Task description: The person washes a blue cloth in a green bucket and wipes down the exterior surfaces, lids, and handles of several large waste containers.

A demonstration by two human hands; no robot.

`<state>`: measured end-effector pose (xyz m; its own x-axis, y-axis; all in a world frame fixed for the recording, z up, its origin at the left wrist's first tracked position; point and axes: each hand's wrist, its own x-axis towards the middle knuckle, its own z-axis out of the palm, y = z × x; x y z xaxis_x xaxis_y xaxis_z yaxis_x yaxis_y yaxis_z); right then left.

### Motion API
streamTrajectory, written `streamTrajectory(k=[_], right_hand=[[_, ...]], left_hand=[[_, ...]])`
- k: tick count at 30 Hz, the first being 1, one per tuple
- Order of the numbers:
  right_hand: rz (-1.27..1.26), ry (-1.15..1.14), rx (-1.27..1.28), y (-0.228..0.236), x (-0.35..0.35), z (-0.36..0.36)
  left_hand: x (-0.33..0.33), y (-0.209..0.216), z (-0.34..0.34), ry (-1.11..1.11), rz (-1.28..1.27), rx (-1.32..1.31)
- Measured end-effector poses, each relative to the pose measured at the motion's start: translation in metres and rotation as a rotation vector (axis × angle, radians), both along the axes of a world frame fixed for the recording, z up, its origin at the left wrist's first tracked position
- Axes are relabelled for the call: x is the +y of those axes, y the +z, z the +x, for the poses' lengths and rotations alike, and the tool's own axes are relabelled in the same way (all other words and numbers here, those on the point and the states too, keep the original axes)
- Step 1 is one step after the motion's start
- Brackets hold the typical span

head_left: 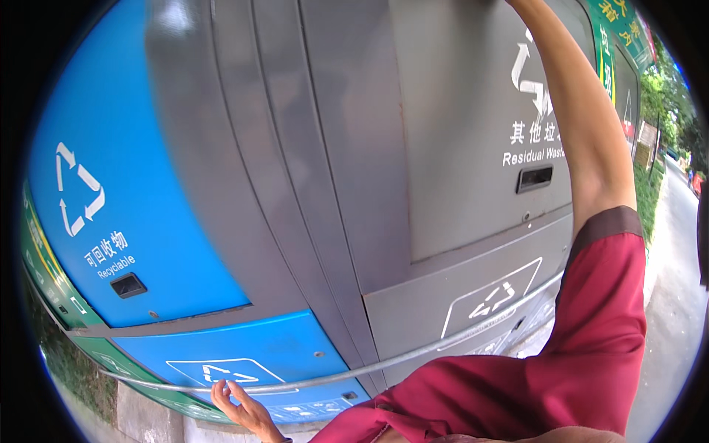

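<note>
My left hand [247,413] is low in the view, with its fingers apart and slightly curled and nothing in them. It is right by a thin metal rail [369,367] that runs across the front of the bins; whether it touches the rail I cannot tell. Raised high, my right arm [583,118] reaches across the grey bin door [458,162], and the hand itself is cut off by the top edge. That door carries a white recycling-arrows sign and a recessed black handle [535,178]. To the left stands a blue bin door [125,162] with a similar handle [128,285].
Below the doors are a blue lower panel [288,343] and a grey lower panel [421,303]. A green bin section [52,269] shows at the far left. Green signs top the right end. A paved path [668,244] and grass [650,196] lie to the right.
</note>
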<state>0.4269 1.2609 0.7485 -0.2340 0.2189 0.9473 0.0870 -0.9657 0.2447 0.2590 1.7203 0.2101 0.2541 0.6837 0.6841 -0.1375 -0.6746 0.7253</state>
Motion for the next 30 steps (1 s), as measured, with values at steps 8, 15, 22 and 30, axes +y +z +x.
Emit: streamTrajectory(k=[8, 15, 22, 30], right_hand=[[-0.501, 0.261, 0.330, -0.273, 0.058, -0.037], [0.000, 0.218, 0.236, -0.242, -0.131, 0.004], [0.160, 0.167, 0.171, -0.284, -0.087, 0.000], [-0.189, 0.476, 0.472, -0.325, -0.068, -0.043]], left_hand=[[-0.037, 0.047, 0.003, -0.036, 0.238, -0.051], [-0.085, 0.070, 0.022, -0.190, 0.391, -0.151], [-0.128, 0.121, 0.041, -0.397, 0.631, -0.242], [-0.221, 0.221, 0.080, -0.463, 1.194, -0.313]])
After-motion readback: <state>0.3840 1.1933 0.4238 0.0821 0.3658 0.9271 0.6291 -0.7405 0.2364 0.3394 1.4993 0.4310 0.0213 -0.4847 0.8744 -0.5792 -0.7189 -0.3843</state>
